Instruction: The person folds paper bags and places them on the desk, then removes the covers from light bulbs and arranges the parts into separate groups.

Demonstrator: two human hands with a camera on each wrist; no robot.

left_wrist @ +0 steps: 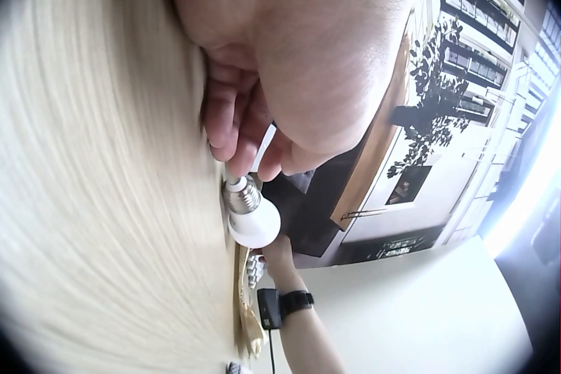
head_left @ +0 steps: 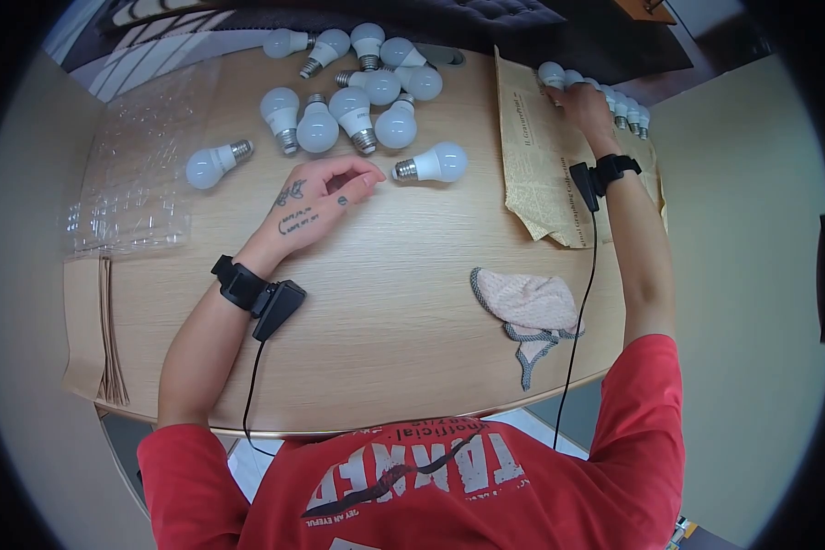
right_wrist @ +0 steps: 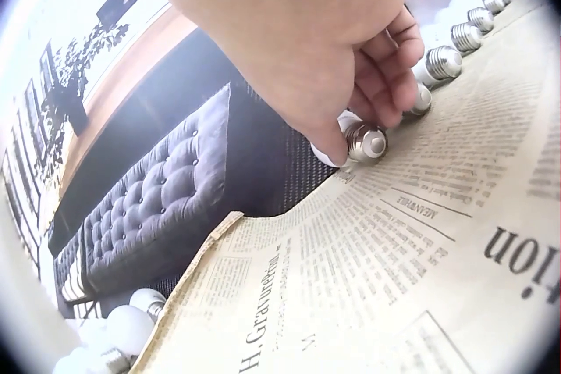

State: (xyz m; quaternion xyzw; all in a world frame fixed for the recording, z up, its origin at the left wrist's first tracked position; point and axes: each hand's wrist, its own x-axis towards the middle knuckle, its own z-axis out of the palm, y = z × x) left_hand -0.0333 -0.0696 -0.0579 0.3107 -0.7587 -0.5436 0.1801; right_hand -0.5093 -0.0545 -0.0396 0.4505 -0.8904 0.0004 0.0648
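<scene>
My left hand (head_left: 316, 197) rests on the wooden table with loosely curled fingers and holds nothing. Right at its fingertips lies a white light bulb (head_left: 442, 163), its metal base turned toward the hand. At the back right, my right hand (head_left: 587, 110) reaches over a sheet of newsprint paper (head_left: 541, 165). Thumb and fingers pinch a light bulb (right_wrist: 365, 141) at the near end of a row of bulbs (right_wrist: 465, 37) along the paper's far edge. The bases in that row face the printed side; my fingers partly cover the held bulb.
Several loose bulbs (head_left: 351, 108) cluster at the back middle, and one bulb (head_left: 216, 165) lies left of them. Clear plastic packaging (head_left: 137, 174) and folded brown paper (head_left: 84, 321) lie on the left. A pink cloth (head_left: 532, 302) lies front right. Cables trail from both wrist cameras.
</scene>
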